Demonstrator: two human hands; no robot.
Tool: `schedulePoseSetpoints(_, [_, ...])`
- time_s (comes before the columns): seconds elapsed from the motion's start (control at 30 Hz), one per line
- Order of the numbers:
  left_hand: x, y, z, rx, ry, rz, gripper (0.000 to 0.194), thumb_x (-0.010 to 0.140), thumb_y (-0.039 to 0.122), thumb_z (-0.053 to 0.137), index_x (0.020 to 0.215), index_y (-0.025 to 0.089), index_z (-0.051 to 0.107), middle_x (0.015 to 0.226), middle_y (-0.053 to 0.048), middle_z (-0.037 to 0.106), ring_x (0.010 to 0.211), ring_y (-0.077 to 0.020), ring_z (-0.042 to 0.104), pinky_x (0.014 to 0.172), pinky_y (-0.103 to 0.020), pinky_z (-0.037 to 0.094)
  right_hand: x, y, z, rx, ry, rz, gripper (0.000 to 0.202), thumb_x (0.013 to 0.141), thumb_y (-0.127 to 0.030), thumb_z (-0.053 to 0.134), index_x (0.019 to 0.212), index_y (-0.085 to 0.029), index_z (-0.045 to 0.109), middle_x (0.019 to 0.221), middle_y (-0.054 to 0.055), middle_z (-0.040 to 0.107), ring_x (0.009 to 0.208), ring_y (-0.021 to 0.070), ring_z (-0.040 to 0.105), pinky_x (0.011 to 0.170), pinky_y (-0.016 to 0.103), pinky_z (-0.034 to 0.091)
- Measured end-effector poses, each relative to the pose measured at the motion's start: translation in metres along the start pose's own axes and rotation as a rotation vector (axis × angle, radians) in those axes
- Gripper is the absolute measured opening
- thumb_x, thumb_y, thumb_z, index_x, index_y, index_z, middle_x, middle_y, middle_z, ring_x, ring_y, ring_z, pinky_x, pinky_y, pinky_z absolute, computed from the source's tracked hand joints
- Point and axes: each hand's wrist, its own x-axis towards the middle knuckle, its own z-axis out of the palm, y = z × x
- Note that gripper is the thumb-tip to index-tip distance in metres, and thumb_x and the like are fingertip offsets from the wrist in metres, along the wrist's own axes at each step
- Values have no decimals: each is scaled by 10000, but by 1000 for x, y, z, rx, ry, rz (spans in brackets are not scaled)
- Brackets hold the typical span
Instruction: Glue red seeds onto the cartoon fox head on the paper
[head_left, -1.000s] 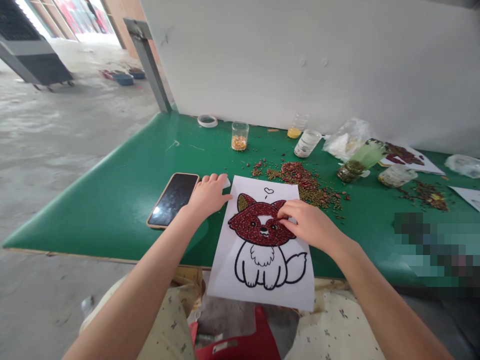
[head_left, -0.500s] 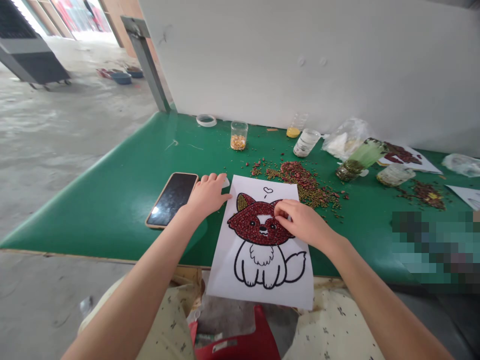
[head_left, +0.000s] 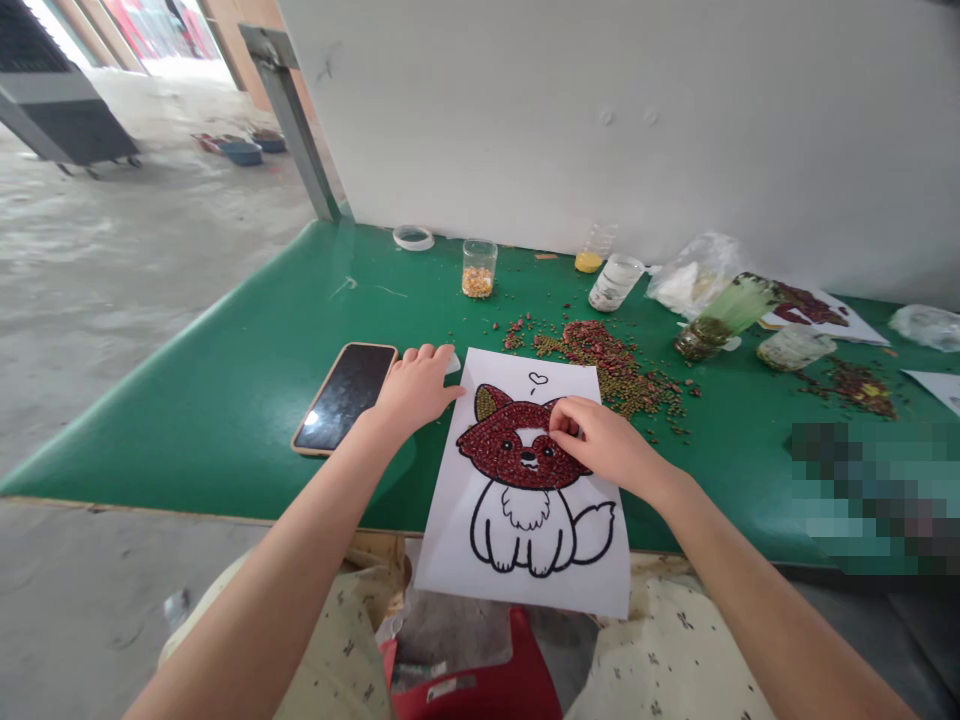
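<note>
A white sheet with a cartoon animal drawing (head_left: 517,530) lies near the table's front edge. Red beans (head_left: 495,450) cover most of the animal's head, and green ones fill its left ear; the body and tail are bare outline. My right hand (head_left: 589,430) rests over the right side of the head, thumb and fingertips pinched together; anything between them is too small to make out. Beside the sheet's upper left edge, my left hand (head_left: 421,385) lies on the table with its fingers spread, between the paper and a smartphone (head_left: 345,398).
Loose red and green beans (head_left: 607,360) are spread behind the sheet. A cup of corn kernels (head_left: 478,270), a tipped clear cup (head_left: 616,283), a green-tinted container (head_left: 724,318) and plastic bags (head_left: 694,275) stand farther back. A white panel (head_left: 525,120) closes the rear.
The view has shifted very slightly. Both hands hold nearly the same places, the right still pinched over the animal's head.
</note>
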Motion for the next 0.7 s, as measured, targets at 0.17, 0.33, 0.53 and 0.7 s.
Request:
schedulePoseSetpoints(0.17, [1,0,-1,-7,-2,3,573,841,412,502,1328,136,378,1257,-160,487,1130,-332,437,899,-403,365,2,-1,8,27,53,41,97,760,-128,481,711,-209,463,805,19,571,751,157,516,617,262,364])
schedulePoseSetpoints(0.33, [1,-1,0,-4,-4,3,565,843,409,499,1324,138,382,1245,-154,496,1121,-330,442,899,-399,363,4,-2,13,4,87,48,124,730,-109,471,672,-210,427,768,17,557,735,161,505,609,267,357])
schedulePoseSetpoints(0.53, [1,-1,0,-2,3,2,582,842,420,501,1336,140,373,1263,-155,487,1133,-330,439,907,-400,364,3,3,2,105,122,102,104,754,-166,513,665,-205,478,735,0,580,672,142,503,604,266,360])
schedulePoseSetpoints(0.7, [3,0,-2,-12,-19,-18,608,836,431,502,1351,149,344,1274,-149,481,1148,-328,430,930,-407,348,0,5,-3,132,159,110,103,766,-181,531,670,-203,502,722,-2,592,661,139,511,606,266,372])
